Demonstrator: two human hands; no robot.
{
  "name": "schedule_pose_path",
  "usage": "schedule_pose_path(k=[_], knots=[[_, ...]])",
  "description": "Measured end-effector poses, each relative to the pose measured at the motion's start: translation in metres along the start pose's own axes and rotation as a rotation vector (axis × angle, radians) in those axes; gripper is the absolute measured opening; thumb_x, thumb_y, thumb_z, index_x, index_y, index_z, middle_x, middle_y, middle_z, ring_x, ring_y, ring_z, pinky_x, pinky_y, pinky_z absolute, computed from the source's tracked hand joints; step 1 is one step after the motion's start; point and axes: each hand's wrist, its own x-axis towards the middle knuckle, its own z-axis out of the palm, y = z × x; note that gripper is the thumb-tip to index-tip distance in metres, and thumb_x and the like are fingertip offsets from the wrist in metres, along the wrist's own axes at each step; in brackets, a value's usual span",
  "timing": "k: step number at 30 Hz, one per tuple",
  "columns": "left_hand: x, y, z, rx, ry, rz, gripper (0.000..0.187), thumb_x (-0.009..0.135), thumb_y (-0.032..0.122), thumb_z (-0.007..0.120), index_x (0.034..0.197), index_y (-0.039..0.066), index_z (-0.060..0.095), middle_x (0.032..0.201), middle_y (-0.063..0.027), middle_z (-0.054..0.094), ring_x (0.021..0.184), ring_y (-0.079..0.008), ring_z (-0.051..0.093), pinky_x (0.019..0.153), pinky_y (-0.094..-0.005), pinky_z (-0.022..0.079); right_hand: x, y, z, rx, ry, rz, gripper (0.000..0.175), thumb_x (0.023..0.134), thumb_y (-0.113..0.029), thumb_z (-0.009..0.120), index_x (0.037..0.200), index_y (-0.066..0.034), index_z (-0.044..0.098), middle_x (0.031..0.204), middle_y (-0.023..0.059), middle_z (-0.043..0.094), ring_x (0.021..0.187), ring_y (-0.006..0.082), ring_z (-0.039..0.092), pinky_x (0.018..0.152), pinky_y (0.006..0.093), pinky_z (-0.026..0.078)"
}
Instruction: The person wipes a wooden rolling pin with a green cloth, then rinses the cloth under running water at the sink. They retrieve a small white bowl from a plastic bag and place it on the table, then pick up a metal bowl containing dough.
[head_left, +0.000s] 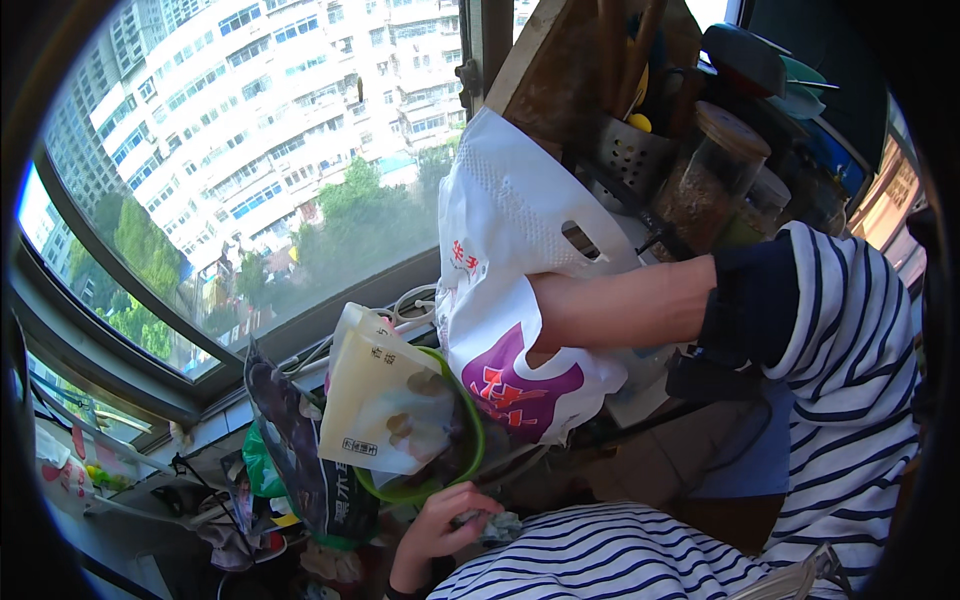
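Note:
My right forearm (630, 300) reaches into a white plastic carrier bag (517, 202) with a purple patch and red printing. The bag hides my right hand and whatever it touches. Low in the view, my left hand (450, 517) has its fingers curled around a small crumpled grey-green piece (501, 526), cloth or plastic. Just beyond that hand sits a green-rimmed basket (476, 442). A pale printed food pouch (390, 390), with brown pieces showing through its clear window, rests upright in it. Left of the basket stands a dark printed food packet (300, 442).
A wooden-lidded glass jar (712, 180) and a perforated metal utensil holder (630, 157) stand at the upper right. Cables (409, 307) run along the window frame (345, 300). A green plastic bag (262, 461) lies among clutter at lower left.

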Motion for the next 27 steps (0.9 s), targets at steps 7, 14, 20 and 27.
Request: schedule_pose_path(k=[7,14,20,27], knots=[[-0.003,0.003,-0.001,-0.013,0.004,-0.002,0.023,0.072,-0.006,0.057,0.094,-0.001,0.064,0.077,-0.0086,0.056,0.068,-0.0197,0.055,0.061,-0.0284,0.043,-0.008,-0.017,-0.016,-0.068,-0.077,0.215,0.033,0.095,-0.024,0.043,0.123,-0.0118,0.054,0.123,0.0103,0.057,0.109,0.026,0.055,0.093,0.0343,0.043],[-0.005,0.002,0.0,-0.005,0.0,0.02,0.023,0.073,-0.005,0.058,0.094,0.001,0.064,0.076,-0.0079,0.056,0.067,-0.0199,0.054,0.059,-0.0285,0.042,-0.01,-0.017,-0.026,0.55,-0.152,0.417,0.041,0.099,-0.026,0.031,0.137,-0.0125,0.038,0.136,0.0062,0.044,0.12,0.0192,0.044,0.103,0.0307,0.033],[-0.01,0.001,0.003,-0.017,-0.005,0.049,0.022,0.074,-0.004,0.059,0.094,0.001,0.064,0.076,-0.0079,0.055,0.066,-0.0204,0.053,0.058,-0.0288,0.041,-0.004,0.013,-0.016,1.103,-0.048,0.554,0.035,0.098,-0.023,0.047,0.127,-0.0049,0.05,0.117,0.007,0.061,0.099,0.0151,0.06,0.092,0.0271,0.047],[-0.02,0.002,0.001,0.015,-0.022,0.017,0.021,0.072,-0.003,0.059,0.092,0.0,0.065,0.08,-0.009,0.061,0.068,-0.0208,0.057,0.059,-0.0287,0.044,0.012,0.017,-0.01,0.839,0.027,0.709,0.031,0.09,-0.014,0.059,0.119,-0.0028,0.058,0.12,0.0132,0.058,0.104,0.0257,0.056,0.089,0.0374,0.046]])
